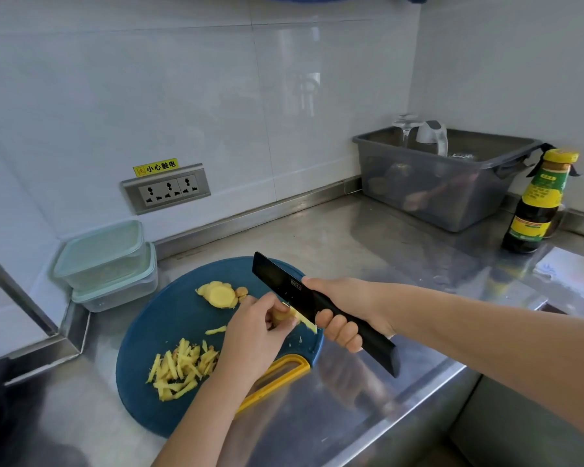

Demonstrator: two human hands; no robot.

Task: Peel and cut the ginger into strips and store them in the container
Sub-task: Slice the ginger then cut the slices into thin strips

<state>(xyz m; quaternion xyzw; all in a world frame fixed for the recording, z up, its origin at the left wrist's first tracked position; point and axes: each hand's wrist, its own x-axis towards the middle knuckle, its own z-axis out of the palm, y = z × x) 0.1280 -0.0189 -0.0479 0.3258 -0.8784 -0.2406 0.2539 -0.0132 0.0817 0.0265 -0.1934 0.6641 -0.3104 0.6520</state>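
Left hand (253,332) pinching ginger piece (282,316), right hand (344,311) gripping knife (317,303) handle, bare forearms reaching forward

Yellow sticker (155,165) above wall socket strip (167,189): "小心触电", plus small warning triangle. Brand mark on black knife blade (279,281): too small to read. Sauce bottle (536,210) label print: illegible.

Bare left hand (250,335) and right hand (348,308); 2 bare forearms (469,328).

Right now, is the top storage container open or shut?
Shut: a pale green lid covers the top container, which sits stacked on another lidded container.
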